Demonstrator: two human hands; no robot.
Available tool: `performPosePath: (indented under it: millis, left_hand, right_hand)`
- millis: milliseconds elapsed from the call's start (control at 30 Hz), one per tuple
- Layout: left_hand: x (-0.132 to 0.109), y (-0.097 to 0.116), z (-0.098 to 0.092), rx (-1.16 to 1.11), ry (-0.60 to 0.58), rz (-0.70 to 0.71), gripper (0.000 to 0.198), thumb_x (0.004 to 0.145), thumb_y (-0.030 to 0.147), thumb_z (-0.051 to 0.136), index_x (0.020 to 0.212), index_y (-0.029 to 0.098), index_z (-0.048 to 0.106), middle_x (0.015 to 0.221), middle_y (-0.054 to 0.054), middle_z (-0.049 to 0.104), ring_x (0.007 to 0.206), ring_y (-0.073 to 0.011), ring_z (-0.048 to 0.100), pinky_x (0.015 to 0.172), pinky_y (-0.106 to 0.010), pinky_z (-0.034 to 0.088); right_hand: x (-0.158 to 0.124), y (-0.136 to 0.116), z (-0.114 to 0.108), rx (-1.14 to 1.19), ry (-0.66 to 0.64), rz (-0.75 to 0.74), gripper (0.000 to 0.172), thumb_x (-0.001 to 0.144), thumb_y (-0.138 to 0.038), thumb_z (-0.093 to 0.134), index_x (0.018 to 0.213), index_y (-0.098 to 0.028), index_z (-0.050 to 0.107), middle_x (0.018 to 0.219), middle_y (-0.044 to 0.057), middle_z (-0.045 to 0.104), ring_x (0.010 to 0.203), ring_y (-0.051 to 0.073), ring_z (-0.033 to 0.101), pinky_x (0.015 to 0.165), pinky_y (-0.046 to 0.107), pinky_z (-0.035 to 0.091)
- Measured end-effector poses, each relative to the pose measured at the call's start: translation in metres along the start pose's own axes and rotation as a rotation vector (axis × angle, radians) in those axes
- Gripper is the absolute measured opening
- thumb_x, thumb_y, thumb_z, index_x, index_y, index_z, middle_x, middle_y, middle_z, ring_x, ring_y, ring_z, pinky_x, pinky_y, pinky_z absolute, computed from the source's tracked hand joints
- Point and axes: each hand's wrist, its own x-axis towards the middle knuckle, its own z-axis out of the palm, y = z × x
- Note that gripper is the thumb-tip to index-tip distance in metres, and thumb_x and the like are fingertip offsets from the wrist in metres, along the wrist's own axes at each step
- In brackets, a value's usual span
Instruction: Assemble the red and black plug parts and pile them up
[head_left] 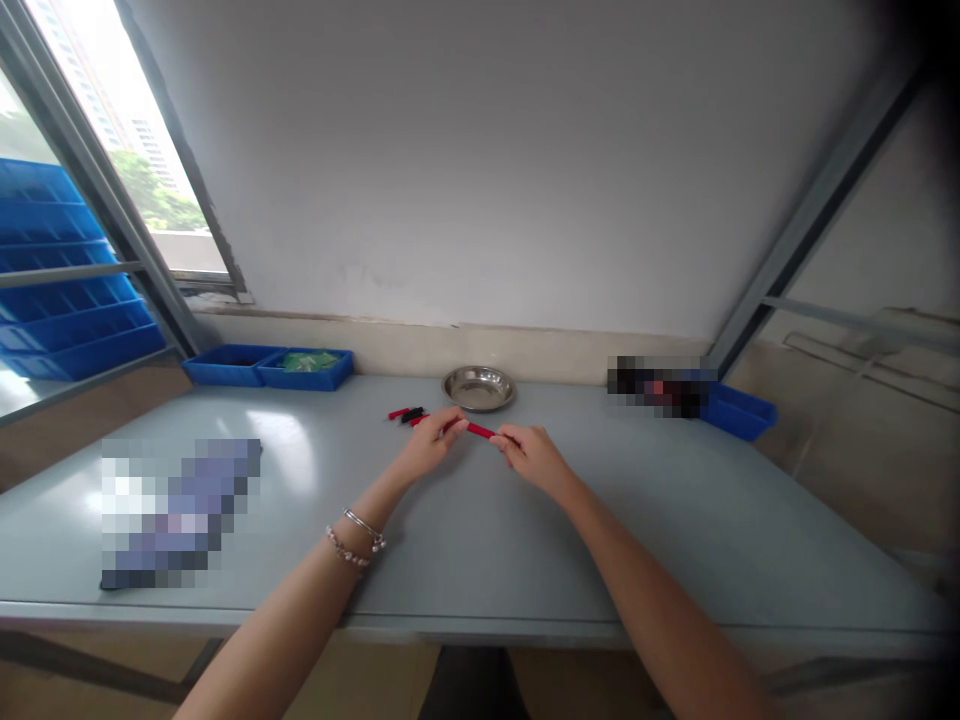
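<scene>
A slim red pen-like stick [480,431] is held level above the table, one end in each hand. My left hand [432,446], with bracelets at its wrist, pinches the left end. Closed around the right end is my right hand [535,458]. Just beyond my left hand lie several red and black pen-like sticks [412,415], partly hidden by its fingers. A round steel bowl [480,403] stands behind both hands, near the wall.
The grey table [480,540] reaches to the wall. Two blue bins [306,380] stand at back left, one with green packets. Another blue bin [739,412] is at back right beside a blurred-out item. A blurred bluish item [184,515] lies left. Stacked blue bins [67,270] fill the left rack.
</scene>
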Motion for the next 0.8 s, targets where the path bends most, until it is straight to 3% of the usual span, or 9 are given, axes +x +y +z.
performPosePath:
  millis: [567, 800]
  left_hand:
    - [0.0008, -0.0046, 0.0011, 0.017, 0.008, 0.001, 0.025, 0.085, 0.035, 0.036, 0.073, 0.016, 0.047, 0.068, 0.001, 0.047, 0.064, -0.0116, 0.042, 0.06, -0.022, 0.033]
    - [0.0022, -0.0061, -0.0041, 0.04, 0.011, -0.072, 0.031, 0.084, 0.039, 0.035, 0.067, 0.016, 0.047, 0.063, 0.002, 0.046, 0.063, -0.0112, 0.041, 0.059, -0.022, 0.032]
  right_hand:
    - [0.0, 0.0019, 0.0017, 0.011, 0.002, 0.016, 0.03, 0.083, -0.03, 0.038, 0.056, -0.018, 0.044, 0.046, -0.004, 0.043, 0.045, 0.009, 0.038, 0.049, 0.02, 0.026]
    - [0.0015, 0.0046, 0.0043, 0.05, 0.038, 0.054, 0.024, 0.084, -0.034, 0.038, 0.073, -0.018, 0.054, 0.052, -0.003, 0.05, 0.047, 0.01, 0.041, 0.05, 0.021, 0.031]
